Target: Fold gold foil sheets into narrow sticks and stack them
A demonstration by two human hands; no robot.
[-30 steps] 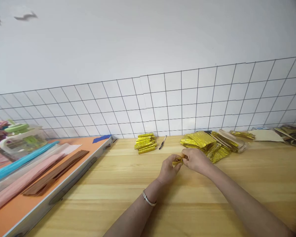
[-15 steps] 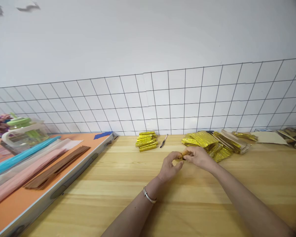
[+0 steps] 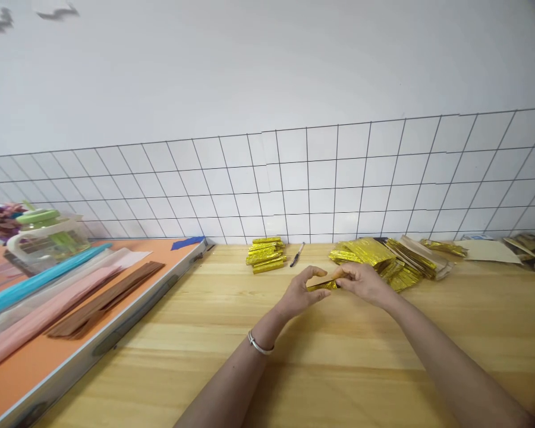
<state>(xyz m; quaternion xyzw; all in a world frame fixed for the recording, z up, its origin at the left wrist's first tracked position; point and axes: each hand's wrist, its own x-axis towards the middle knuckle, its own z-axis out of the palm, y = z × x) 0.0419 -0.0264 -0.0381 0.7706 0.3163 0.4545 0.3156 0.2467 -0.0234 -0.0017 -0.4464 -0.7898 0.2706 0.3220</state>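
Note:
A narrow folded strip of shiny gold foil paper [image 3: 324, 285] is held between my two hands above the wooden table. My right hand [image 3: 361, 282] pinches its right end between thumb and fingers. My left hand [image 3: 299, 291] is curved around the left end, thumb along the near side and index finger raised off it. Just beyond my right hand lies a loose pile of gold foil pieces [image 3: 365, 252]. Farther back on the left is a small stack of narrow gold foil strips [image 3: 266, 257], with a pen [image 3: 297, 254] beside it.
At left, an orange board [image 3: 129, 282] with a raised edge carries brown crepe paper [image 3: 111, 297], pink paper [image 3: 57, 312], a turquoise roll [image 3: 49, 279] and a green-lidded jug [image 3: 49, 235]. Beige card [image 3: 493, 251] and dark foil [image 3: 532, 249] lie at the back right, by the gridded wall.
My left index finger and thumb have spread apart and the hand has shifted slightly left. More of the gold strip shows between my hands. My right hand keeps its pinch.

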